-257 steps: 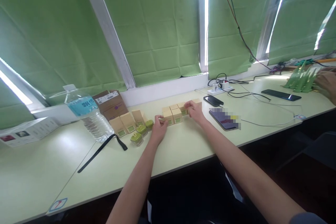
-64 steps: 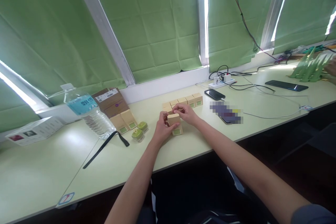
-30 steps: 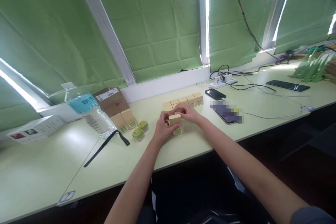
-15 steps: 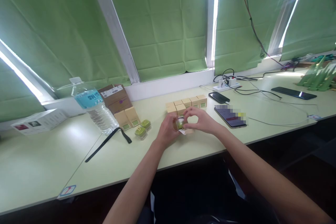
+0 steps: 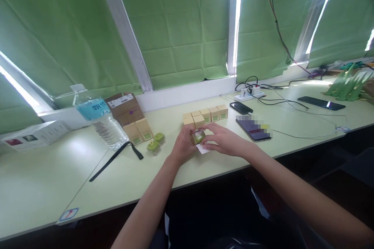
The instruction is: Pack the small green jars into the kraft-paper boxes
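Note:
A small green container in clear plastic (image 5: 199, 137) is between my hands above the table. My left hand (image 5: 184, 144) is closed around its left side. The thumb and fingers of my right hand (image 5: 220, 139) pinch its right side. A white paper flap (image 5: 202, 149) sticks out beneath the container; whether it belongs to a box around it, I cannot tell. Just behind my hands stand several small tan boxes (image 5: 207, 115) with green label squares. To the left lie two similar green-topped clear containers (image 5: 153, 147), (image 5: 159, 137) close together.
Two tan boxes (image 5: 137, 131) lean by a brown carton (image 5: 125, 109). A water bottle (image 5: 101, 118) and a black strap (image 5: 112, 159) are at left, beyond them a white box (image 5: 37, 136). Phones (image 5: 253, 128), (image 5: 241, 107), (image 5: 321, 103) and a power strip with cables (image 5: 249, 95) occupy the right.
My right fingers have shifted from a rounded pinch to lie lower along the container. More of the green top and the white flap shows. The view has moved slightly.

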The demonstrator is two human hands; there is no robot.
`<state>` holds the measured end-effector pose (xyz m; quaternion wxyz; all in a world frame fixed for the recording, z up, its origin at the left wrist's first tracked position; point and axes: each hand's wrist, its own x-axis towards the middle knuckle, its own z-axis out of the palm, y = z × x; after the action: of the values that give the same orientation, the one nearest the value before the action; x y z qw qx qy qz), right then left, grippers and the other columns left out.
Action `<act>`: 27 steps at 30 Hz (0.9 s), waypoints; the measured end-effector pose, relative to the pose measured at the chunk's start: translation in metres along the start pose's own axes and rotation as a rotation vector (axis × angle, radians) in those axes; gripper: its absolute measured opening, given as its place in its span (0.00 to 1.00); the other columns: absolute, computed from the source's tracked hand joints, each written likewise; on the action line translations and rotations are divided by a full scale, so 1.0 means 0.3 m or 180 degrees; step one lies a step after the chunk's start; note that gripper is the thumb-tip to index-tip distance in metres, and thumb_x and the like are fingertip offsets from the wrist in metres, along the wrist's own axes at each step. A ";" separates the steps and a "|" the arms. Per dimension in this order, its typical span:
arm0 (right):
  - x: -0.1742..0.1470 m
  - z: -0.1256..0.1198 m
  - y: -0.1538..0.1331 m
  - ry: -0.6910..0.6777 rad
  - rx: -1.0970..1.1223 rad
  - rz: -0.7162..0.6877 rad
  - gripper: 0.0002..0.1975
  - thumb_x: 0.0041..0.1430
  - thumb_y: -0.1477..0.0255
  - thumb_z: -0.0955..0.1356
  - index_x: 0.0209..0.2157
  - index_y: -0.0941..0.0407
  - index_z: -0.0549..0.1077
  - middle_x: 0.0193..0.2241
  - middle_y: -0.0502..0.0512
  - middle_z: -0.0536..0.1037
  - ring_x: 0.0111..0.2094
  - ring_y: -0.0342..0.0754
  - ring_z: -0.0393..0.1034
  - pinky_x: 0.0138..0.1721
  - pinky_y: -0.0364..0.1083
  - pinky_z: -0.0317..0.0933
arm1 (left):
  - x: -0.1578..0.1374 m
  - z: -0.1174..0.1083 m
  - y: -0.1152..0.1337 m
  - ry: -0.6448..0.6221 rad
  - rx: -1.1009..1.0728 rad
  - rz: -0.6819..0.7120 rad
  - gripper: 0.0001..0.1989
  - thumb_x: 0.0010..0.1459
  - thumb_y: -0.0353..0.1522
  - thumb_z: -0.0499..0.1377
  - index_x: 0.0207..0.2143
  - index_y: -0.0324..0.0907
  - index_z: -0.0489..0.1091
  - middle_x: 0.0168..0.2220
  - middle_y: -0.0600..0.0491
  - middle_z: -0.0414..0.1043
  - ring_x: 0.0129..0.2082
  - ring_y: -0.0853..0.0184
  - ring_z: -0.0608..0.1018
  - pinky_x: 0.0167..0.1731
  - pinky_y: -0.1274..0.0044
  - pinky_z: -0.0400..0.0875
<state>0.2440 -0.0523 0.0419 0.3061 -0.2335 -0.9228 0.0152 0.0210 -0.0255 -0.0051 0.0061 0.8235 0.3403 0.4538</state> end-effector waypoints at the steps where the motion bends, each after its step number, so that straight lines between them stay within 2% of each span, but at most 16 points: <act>1: -0.001 -0.002 -0.002 -0.0059 -0.0026 0.0049 0.08 0.64 0.67 0.68 0.39 0.52 0.80 0.57 0.60 0.70 0.58 0.58 0.64 0.58 0.61 0.62 | 0.000 0.001 -0.002 -0.0002 0.0008 0.0013 0.27 0.47 0.38 0.70 0.39 0.46 0.55 0.39 0.52 0.65 0.37 0.64 0.71 0.36 0.72 0.66; 8: -0.003 0.001 0.003 -0.0209 0.0026 0.0157 0.05 0.62 0.69 0.70 0.38 0.52 0.79 0.57 0.59 0.69 0.58 0.57 0.65 0.56 0.58 0.64 | 0.004 0.001 0.008 -0.0030 0.0054 0.0136 0.26 0.46 0.37 0.70 0.40 0.46 0.57 0.39 0.51 0.65 0.38 0.62 0.72 0.36 0.71 0.67; 13: 0.007 0.017 0.010 -0.0143 -0.0499 -0.0116 0.06 0.63 0.72 0.69 0.36 0.55 0.79 0.55 0.61 0.71 0.55 0.57 0.67 0.55 0.58 0.65 | 0.007 -0.001 0.014 -0.0109 0.0179 0.0150 0.23 0.49 0.36 0.69 0.39 0.46 0.57 0.39 0.51 0.65 0.39 0.62 0.71 0.36 0.71 0.67; 19: 0.029 0.018 0.009 -0.0336 -0.0917 -0.0439 0.07 0.64 0.75 0.66 0.35 0.59 0.77 0.53 0.67 0.72 0.55 0.60 0.66 0.54 0.60 0.64 | 0.008 -0.003 0.013 -0.0103 0.0184 0.0222 0.21 0.49 0.31 0.66 0.37 0.46 0.55 0.39 0.51 0.64 0.38 0.63 0.69 0.37 0.71 0.66; 24: 0.032 0.014 0.023 -0.0299 -0.0753 -0.0416 0.10 0.65 0.80 0.62 0.42 0.59 0.73 0.55 0.67 0.70 0.57 0.59 0.64 0.55 0.61 0.63 | 0.010 0.000 0.011 0.0007 0.0084 0.0067 0.23 0.47 0.31 0.68 0.38 0.46 0.56 0.39 0.52 0.65 0.38 0.63 0.71 0.37 0.71 0.67; 27: 0.029 0.002 0.026 -0.0301 -0.0688 -0.0318 0.15 0.62 0.85 0.60 0.46 0.59 0.71 0.57 0.66 0.68 0.57 0.58 0.65 0.54 0.60 0.63 | 0.009 0.003 0.009 0.0000 0.0017 0.0005 0.24 0.47 0.33 0.69 0.39 0.46 0.56 0.41 0.50 0.66 0.40 0.62 0.72 0.37 0.71 0.67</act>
<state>0.2408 -0.0414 0.0451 0.2357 -0.2179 -0.9429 -0.0887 0.0243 -0.0257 -0.0028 0.0035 0.8238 0.3409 0.4529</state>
